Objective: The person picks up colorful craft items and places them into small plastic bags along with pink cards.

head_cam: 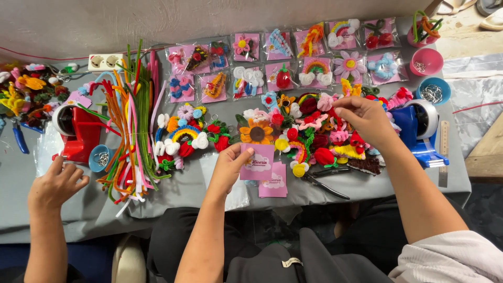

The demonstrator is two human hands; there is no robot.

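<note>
The person's left hand (229, 166), just left of the frame's centre, holds a pink card (257, 162) upright by its left edge, thumb over the front and fingers behind; the grip is closed on the card. Just below and to the right, a small stack of pink cards (273, 186) lies flat on the grey tabletop (367, 191), its top edge tucked behind the held card.

The right hand (367, 118), right of centre, reaches into a heap of pipe-cleaner ornaments (319, 139). Its fingertips are pinched together at the upper left of the hand, over the pile; whether they hold one of the small pieces cannot be told. A sunflower ornament (257, 133) lies just above the held card, and black pliers (325, 184) lie at the lower edge of the heap.

Beside the right wrist stands a blue tape dispenser (422, 131), with a ruler (444, 152) to its right. In the upper right corner stand a blue bowl (434, 90) and a pink bowl (426, 61), both holding metal rings.

Along the top of the frame lie two rows of bagged ornaments on pink cards (283, 60). Left of centre is a bundle of coloured pipe cleaners (131, 120), and next to it a red tape dispenser (78, 131).

At the lower left, another person's hand (55, 183) rests on the tabletop, close to a small blue dish (99, 157).
</note>
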